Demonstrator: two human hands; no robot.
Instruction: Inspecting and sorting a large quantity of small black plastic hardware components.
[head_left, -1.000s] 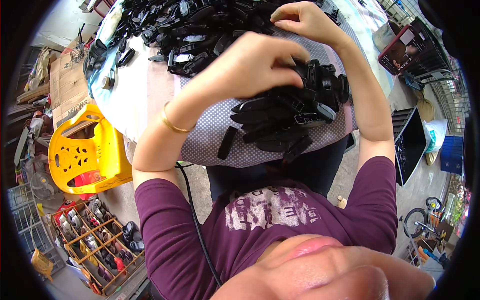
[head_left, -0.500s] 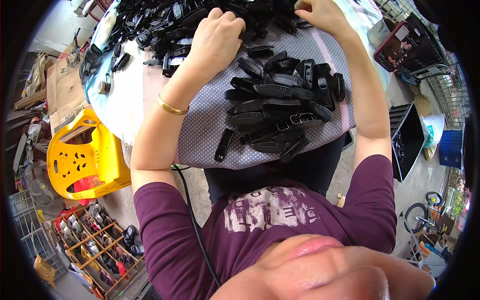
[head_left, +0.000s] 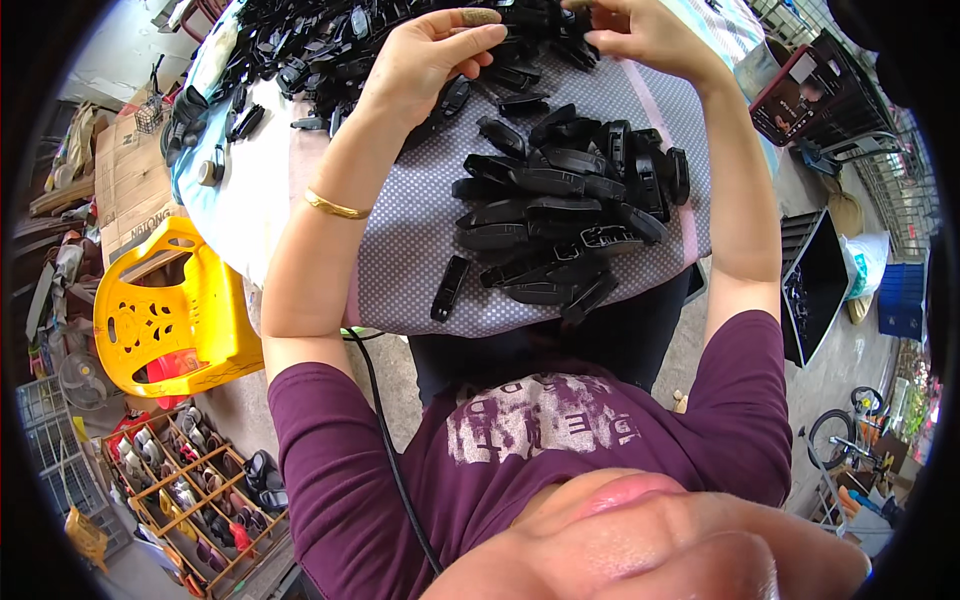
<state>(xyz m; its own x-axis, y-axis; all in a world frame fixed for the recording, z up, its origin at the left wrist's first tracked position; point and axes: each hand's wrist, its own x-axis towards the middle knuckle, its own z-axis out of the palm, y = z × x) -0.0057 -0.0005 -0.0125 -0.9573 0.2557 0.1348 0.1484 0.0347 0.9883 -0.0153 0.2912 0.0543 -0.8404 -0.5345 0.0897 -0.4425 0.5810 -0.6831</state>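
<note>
My left hand [head_left: 428,58] is raised over the near edge of a large heap of black plastic parts [head_left: 310,60], its thumb and forefinger in a pinch. Whatever lies between those fingertips blends into the dark heap. Across from it, my right hand [head_left: 655,38] is also pinched, fingertips partly cut by the top edge; dark parts behind hide whether it grips one. Nearer my body lies a smaller pile of long, curved black plastic parts [head_left: 565,183] on the dotted cloth [head_left: 400,260]. A single black part [head_left: 450,288] rests apart at the pile's left.
A yellow plastic chair [head_left: 165,310] stands left of the table. On the right are a black crate [head_left: 808,285] on the floor and a dark crate with a phone-like screen [head_left: 800,95]. A black cable [head_left: 375,395] runs down past my left side. A shoe rack [head_left: 195,490] sits lower left.
My left hand has turned and lifted off the heap, with thumb and forefinger now showing. My right hand has shifted slightly, fingers now pointing left toward the other hand. The near pile looks unchanged.
</note>
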